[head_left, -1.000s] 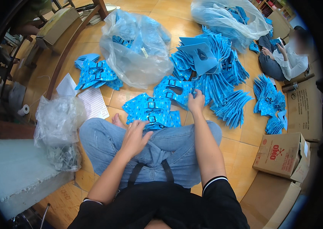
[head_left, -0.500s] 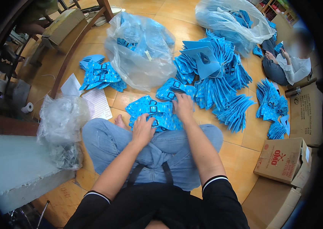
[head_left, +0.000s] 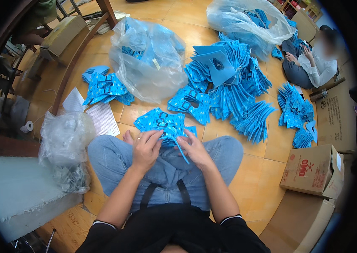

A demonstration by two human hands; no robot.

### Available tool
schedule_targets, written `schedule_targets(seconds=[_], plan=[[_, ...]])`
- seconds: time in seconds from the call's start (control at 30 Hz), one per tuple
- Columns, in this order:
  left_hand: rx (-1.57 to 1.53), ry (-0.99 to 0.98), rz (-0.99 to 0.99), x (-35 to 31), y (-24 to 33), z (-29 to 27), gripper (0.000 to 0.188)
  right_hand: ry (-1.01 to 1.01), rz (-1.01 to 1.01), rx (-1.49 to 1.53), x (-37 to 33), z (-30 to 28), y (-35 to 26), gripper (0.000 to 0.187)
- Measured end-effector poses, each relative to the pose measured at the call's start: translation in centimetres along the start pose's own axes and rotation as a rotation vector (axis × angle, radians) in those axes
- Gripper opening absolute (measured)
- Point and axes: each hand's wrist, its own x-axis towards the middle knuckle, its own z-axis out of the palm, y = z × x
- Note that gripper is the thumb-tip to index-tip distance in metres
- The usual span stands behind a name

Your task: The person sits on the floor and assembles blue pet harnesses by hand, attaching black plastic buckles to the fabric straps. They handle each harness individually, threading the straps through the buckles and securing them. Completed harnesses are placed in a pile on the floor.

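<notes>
Over my crossed legs, my left hand (head_left: 147, 149) and my right hand (head_left: 193, 148) close on either side of a flat blue patterned piece (head_left: 175, 138). It stands tilted, its edge turned up toward me. Under and beyond it lies a small stack of like pieces (head_left: 151, 119) with dark-edged cutouts. Just past that, on the right, rests another stack of blue pieces (head_left: 198, 107) with a gap in its middle. My fingertips partly hide the held piece.
A large heap of bundled blue pieces (head_left: 237, 92) lies front right. Two clear plastic bags (head_left: 161, 80) (head_left: 267, 36) hold more. Printed sheets (head_left: 104, 119) and crumpled plastic (head_left: 66, 135) are at left. Cardboard boxes (head_left: 307, 168) stand right. A person (head_left: 319, 67) sits far right.
My right hand has come back from the stack at the right toward my lap. A blue piece now stands tilted between both hands. The view has shifted slightly.
</notes>
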Motion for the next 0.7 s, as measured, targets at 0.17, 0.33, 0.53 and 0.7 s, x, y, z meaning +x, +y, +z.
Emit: schedule_targets(seconds=[0.17, 0.33, 0.53, 0.7], plan=[[-0.055, -0.028, 0.162, 0.9, 1.1, -3.4, 0.025, -0.068, -0.149, 0.436, -3.9, 0.4, -2.4, 0.048], [-0.875, 0.089, -0.532, 0.8, 1.8, -3.7, 0.042, -0.114, -0.343, 0.356, -6.0, -0.2, -6.1, 0.043], [-1.095, -0.087, -0.611, 1.1, 0.9, -5.3, 0.039, -0.072, -0.469, 0.218, -6.4, 0.5, -7.4, 0.046], [-1.194, 0.055, -0.556, 1.7, 1.2, -6.1, 0.022, -0.011, -0.386, 0.369, -6.2, 0.7, -6.7, 0.050]])
